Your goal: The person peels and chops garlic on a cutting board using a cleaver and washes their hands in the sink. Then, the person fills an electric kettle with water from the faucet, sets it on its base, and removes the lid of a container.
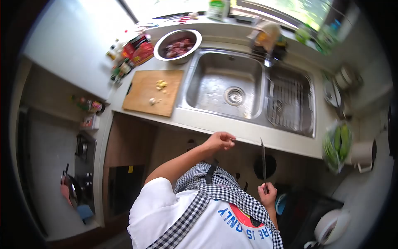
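Note:
My left hand [219, 142] hangs just in front of the counter edge, below the sink, with its fingers partly curled; whether it pinches anything is too small to tell. My right hand [268, 191] grips the handle of a knife [263, 159], whose blade points up toward the counter edge. On the counter to the left lies a wooden cutting board [145, 89]. Peeled garlic cloves [161, 84] rest near its upper right, and a garlic piece [153, 101] lies lower on the board. Behind the board stands a metal bowl [177, 45] holding dark red meat [179, 47].
A double sink [226, 83] has a rack [286, 99] in its right basin. Bottles and packets [139, 50] stand beside the bowl. At the right are a bag of green vegetables [338, 143] and a light container [363, 152]. A pan [72, 189] sits far left.

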`<action>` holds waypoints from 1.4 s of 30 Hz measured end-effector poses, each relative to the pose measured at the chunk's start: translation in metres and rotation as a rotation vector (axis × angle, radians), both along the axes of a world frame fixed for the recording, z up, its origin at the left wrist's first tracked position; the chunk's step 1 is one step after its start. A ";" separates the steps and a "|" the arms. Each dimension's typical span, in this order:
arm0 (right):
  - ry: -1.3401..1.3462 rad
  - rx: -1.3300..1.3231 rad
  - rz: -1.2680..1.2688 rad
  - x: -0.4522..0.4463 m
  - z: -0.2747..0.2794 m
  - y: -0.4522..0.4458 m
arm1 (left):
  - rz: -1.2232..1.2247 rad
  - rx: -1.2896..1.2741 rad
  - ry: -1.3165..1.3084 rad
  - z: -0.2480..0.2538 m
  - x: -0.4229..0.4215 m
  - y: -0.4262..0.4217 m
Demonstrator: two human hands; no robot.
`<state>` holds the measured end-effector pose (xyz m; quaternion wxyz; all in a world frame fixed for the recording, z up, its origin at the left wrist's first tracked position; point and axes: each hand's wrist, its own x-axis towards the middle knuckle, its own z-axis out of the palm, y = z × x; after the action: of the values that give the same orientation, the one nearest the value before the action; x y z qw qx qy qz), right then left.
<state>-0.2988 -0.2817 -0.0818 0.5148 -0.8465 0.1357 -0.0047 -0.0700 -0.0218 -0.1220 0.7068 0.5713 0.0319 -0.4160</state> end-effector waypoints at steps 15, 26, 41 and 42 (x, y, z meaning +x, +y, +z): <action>0.119 0.231 0.211 0.148 0.081 0.172 | 0.527 0.831 -0.961 0.038 0.069 0.211; 0.077 -0.178 0.356 0.193 0.058 0.188 | 0.476 0.994 -1.014 0.029 0.122 0.260; 0.095 -0.173 0.484 0.212 0.052 0.156 | 0.406 1.072 -0.957 0.034 0.088 0.193; 0.120 -0.179 0.481 0.207 0.059 0.153 | 0.394 1.072 -0.951 0.034 0.085 0.189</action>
<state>-0.0922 -0.1290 -0.0233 0.4151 -0.8954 -0.0400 0.1561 0.0147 0.1670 -0.0877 0.3301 0.9400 0.0231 0.0833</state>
